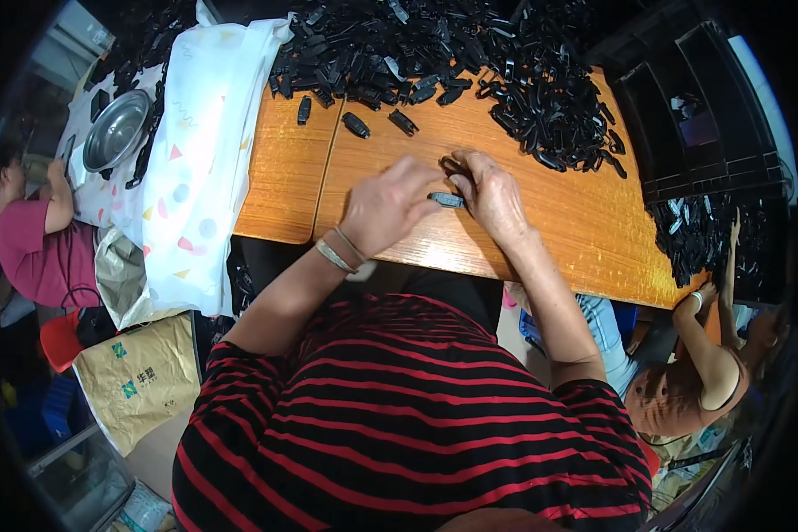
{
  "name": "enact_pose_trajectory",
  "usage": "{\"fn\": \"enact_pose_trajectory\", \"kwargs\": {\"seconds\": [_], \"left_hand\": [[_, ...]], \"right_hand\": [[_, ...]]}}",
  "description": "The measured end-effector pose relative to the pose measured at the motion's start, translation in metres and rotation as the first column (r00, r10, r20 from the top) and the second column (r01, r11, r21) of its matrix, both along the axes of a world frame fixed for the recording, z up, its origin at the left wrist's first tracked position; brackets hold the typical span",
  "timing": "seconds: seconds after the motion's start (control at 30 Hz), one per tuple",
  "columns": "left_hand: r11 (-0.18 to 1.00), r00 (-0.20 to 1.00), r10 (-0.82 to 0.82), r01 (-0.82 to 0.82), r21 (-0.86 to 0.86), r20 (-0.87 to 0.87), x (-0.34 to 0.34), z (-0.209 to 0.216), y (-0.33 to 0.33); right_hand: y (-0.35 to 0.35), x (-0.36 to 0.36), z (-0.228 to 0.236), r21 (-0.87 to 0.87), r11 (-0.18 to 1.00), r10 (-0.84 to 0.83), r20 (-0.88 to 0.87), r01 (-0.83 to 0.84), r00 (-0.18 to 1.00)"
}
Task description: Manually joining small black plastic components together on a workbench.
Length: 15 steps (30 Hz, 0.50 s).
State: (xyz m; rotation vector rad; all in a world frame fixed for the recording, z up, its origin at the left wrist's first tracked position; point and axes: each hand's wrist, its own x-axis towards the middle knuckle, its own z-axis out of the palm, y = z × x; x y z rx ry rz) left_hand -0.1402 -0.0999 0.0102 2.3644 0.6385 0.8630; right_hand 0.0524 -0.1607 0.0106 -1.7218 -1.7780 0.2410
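Both my hands work close together over the wooden table [372, 177], near its front edge. The fingers of my right hand [495, 197] are closed on a small black plastic part [452, 166]. Just below those fingers is a small oblong grey-black plastic casing [446, 199]. My left hand [383, 208] is beside it, with its fingertips at the casing's left end. Motion smears those fingers, so whether they grip it is unclear. Farther up lie a few loose black casings, among them an oval one [355, 125] and an open-looking one [403, 122].
A big heap of black plastic parts [372, 53] covers the table's far side, continuing in a pile [550, 124] at right. A patterned cloth [195, 160] and a metal bowl [117, 131] are at left. Black crates [700, 115] stand right. Other people sit on both sides.
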Motion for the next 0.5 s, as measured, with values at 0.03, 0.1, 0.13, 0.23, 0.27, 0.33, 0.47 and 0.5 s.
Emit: {"fn": "enact_pose_trajectory", "kwargs": {"seconds": [0.03,0.1,0.13,0.23,0.27,0.33,0.47,0.5], "left_hand": [[1.000,1.000,-0.002,0.002,0.000,0.000,0.004,-0.001,-0.004],[0.998,0.984,-0.058,0.058,-0.004,-0.167,0.011,-0.009,-0.007],[0.998,0.985,-0.058,0.059,0.000,-0.165,0.013,-0.011,-0.007],[0.999,0.977,-0.018,0.011,-0.030,-0.212,0.016,-0.015,-0.004],[0.995,0.992,-0.005,-0.008,-0.095,-0.128,0.015,-0.015,-0.003],[0.987,0.999,0.015,-0.022,-0.161,-0.046,0.014,-0.013,0.000],[0.882,0.992,0.049,0.010,-0.471,0.113,0.013,-0.013,0.007],[0.822,0.978,0.064,0.062,-0.567,0.199,0.013,-0.014,0.008]], "right_hand": [[-0.001,0.001,0.000,0.008,1.000,0.002,-0.021,-0.002,1.000],[-0.002,0.005,0.001,-0.028,0.999,0.021,-0.010,-0.021,1.000],[-0.003,0.007,0.003,-0.065,0.997,0.040,-0.001,-0.040,0.999],[-0.007,0.008,0.012,-0.080,0.996,0.036,0.000,-0.036,0.999],[-0.009,0.008,0.013,-0.079,0.996,0.034,0.000,-0.034,0.999],[-0.013,0.003,0.015,-0.041,0.991,-0.132,-0.065,0.130,0.989],[-0.012,-0.016,0.020,0.104,0.993,-0.037,-0.135,0.051,0.990],[-0.010,-0.020,0.018,0.106,0.993,-0.034,-0.135,0.049,0.990]]}}
